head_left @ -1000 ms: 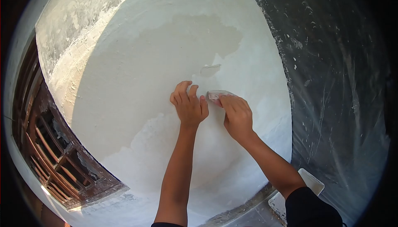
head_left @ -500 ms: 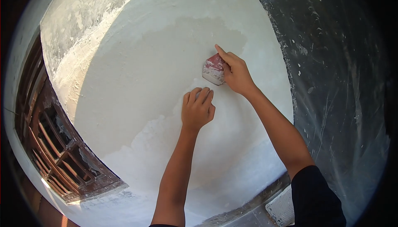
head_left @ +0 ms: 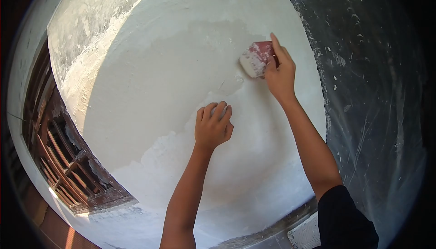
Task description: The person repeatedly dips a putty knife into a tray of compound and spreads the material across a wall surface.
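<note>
My right hand [head_left: 282, 74] grips a red scraper [head_left: 258, 58] smeared with white putty, the index finger stretched along it. The scraper's broad end points left, against or just off the pale wall [head_left: 150, 90]. Lower and to the left, my left hand [head_left: 213, 126] has its fingers curled in front of the wall. A bit of something greyish shows between those fingers, too hidden to name. Around both hands, a darker, damp-looking patch of coating meets a whiter area below.
A brown wooden window frame with slats [head_left: 72, 158] stands at the left. Dark, white-spattered sheeting [head_left: 363, 94] lines the right side. Down at the lower right is a white-crusted block-like object [head_left: 303, 233]. Sunlight falls on the rough upper-left wall.
My right hand has moved up and to the right with the scraper, which has turned so its broad end faces more to the left. The left hand has shifted only slightly.
</note>
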`<state>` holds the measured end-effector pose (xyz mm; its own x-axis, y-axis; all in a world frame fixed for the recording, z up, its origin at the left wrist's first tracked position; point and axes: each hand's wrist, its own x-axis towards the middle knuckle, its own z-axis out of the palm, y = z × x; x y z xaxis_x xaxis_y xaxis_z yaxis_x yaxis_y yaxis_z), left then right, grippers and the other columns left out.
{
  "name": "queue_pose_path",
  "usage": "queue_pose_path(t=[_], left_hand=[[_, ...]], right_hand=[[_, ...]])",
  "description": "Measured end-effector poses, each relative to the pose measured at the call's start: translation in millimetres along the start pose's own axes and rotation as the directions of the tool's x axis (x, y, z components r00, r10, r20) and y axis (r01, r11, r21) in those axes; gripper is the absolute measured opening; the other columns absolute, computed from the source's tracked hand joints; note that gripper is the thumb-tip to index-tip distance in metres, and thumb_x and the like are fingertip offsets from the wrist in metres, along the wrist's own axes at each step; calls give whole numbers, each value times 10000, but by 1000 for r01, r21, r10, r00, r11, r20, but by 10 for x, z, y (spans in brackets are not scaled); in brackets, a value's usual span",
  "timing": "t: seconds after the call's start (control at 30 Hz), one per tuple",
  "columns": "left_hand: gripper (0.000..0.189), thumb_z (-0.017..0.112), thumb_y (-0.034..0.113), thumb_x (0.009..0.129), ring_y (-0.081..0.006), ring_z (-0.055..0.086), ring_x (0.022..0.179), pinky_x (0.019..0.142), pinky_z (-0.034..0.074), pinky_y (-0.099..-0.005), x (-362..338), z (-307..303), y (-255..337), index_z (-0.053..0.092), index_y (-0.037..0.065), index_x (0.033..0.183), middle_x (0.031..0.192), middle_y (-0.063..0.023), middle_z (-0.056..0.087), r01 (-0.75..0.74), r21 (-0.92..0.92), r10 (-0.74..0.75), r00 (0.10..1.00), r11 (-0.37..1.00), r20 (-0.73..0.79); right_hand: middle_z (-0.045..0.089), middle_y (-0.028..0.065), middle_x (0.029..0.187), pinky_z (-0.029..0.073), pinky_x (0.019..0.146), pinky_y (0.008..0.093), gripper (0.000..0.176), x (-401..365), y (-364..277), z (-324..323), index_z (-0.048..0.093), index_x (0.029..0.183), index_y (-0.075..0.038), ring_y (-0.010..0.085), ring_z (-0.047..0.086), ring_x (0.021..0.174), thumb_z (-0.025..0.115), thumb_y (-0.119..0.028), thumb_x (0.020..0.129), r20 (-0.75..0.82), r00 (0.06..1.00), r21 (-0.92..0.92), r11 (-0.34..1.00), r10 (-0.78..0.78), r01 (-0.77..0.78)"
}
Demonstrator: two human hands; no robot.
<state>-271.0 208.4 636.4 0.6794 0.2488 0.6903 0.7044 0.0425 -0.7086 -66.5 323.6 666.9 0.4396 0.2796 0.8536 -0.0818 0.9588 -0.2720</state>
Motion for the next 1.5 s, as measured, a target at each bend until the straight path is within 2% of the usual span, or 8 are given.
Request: queue_pose_path(t=[0.1, 0.3, 0.43, 0.57, 0.77, 0.87, 1.03, 1.5], left_hand=[[333, 626, 126, 685, -223, 558, 1031, 847, 422, -382, 1, -30, 27, 686, 98, 1011, 1150, -27, 607, 10, 7, -10, 1000, 1000, 26], [355, 625, 107, 672, -232, 560, 1037, 857, 422, -387, -5, -10, 21, 692, 102, 1021, 1157, -24, 610, 15, 11, -15, 1000, 1000, 24], [372, 624, 87, 666, -239, 561, 1038, 867, 419, -388, -9, -36, 39, 696, 100, 1031, 1158, -19, 612, 24, 1, -24, 999, 1000, 44], [371, 625, 88, 667, -239, 560, 1041, 869, 418, -391, -20, -28, 34, 695, 99, 1031, 1158, -20, 612, 28, -10, -27, 999, 1000, 34], [329, 622, 125, 686, -219, 555, 1040, 845, 421, -384, -14, -22, 28, 680, 101, 1009, 1154, -23, 599, 15, 1, -15, 999, 1000, 37], [336, 620, 125, 684, -221, 553, 1037, 843, 420, -383, -36, -18, 19, 679, 100, 1014, 1157, -25, 599, 0, 22, 0, 1000, 1000, 19], [343, 619, 126, 683, -221, 553, 1038, 846, 419, -382, -30, -19, 19, 680, 100, 1020, 1162, -27, 598, 5, 17, -6, 999, 1000, 42], [350, 615, 130, 680, -223, 557, 1038, 841, 423, -386, -53, 3, 14, 677, 94, 1022, 1158, -29, 604, 0, 23, -1, 1000, 1000, 16]], right_hand=[[584, 187, 924, 482, 788, 320, 584, -169, -65, 146, 553, 1355, -18, 333, 596, 815, 501, 153, 798, 373, 924, 114, 992, -88, 49], [567, 191, 901, 492, 785, 383, 558, 9, 2, 60, 536, 1358, 17, 337, 596, 831, 492, 147, 817, -110, 991, -5, 997, 80, -81], [570, 192, 918, 492, 781, 396, 559, -247, -47, 298, 530, 1359, 25, 352, 587, 837, 500, 119, 809, 322, 936, 135, 986, -141, 101], [587, 193, 937, 494, 789, 393, 544, 18, 147, 128, 538, 1350, 27, 330, 608, 861, 494, 126, 817, -129, 988, -130, 987, 80, -97], [592, 164, 924, 486, 781, 313, 571, -257, -85, 288, 544, 1375, -35, 295, 593, 805, 462, 138, 837, 325, 934, 90, 988, -146, 123], [587, 178, 942, 484, 804, 352, 560, -50, 216, 139, 544, 1352, 13, 321, 605, 850, 494, 128, 807, -94, 991, -109, 989, 94, -104], [573, 194, 928, 485, 817, 363, 558, -243, -128, 207, 539, 1352, 16, 346, 594, 849, 483, 125, 808, 285, 957, 101, 995, -53, 25], [601, 183, 961, 497, 809, 374, 558, -169, 248, 81, 527, 1351, 44, 335, 617, 883, 481, 134, 802, -164, 975, -95, 981, 151, -168]])
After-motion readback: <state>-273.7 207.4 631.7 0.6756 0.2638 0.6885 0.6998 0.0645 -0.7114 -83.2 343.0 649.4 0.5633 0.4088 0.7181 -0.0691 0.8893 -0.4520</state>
